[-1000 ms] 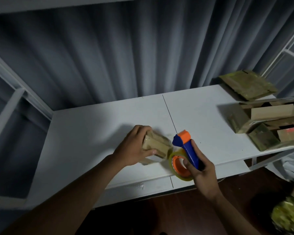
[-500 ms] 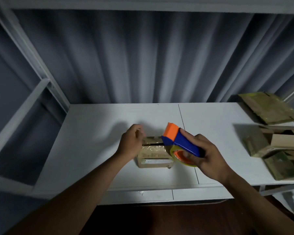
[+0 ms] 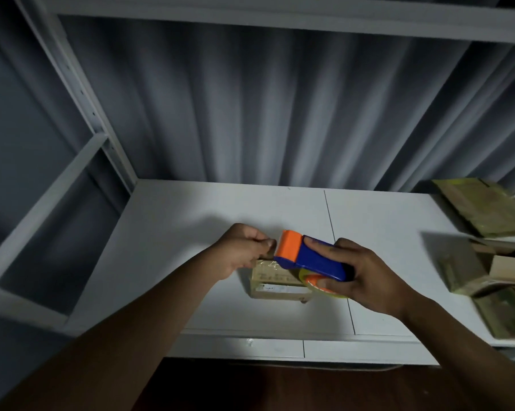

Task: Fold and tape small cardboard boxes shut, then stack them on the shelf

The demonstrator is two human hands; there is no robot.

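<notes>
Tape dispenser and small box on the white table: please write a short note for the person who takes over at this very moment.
Right hand grips the blue and orange tape dispenser, held low over the small cardboard box.
Left hand has its fingers curled at the box's far left edge, by the dispenser's orange end; whether they pinch tape or the box is unclear.
The box lies on the white table, with shiny tape already across its top.
A pile of flattened cardboard sits at the table's right end.
Done: box folded, some tape laid.
Left: finish and cut the tape, stack the box on the shelf, then the rest.
</notes>
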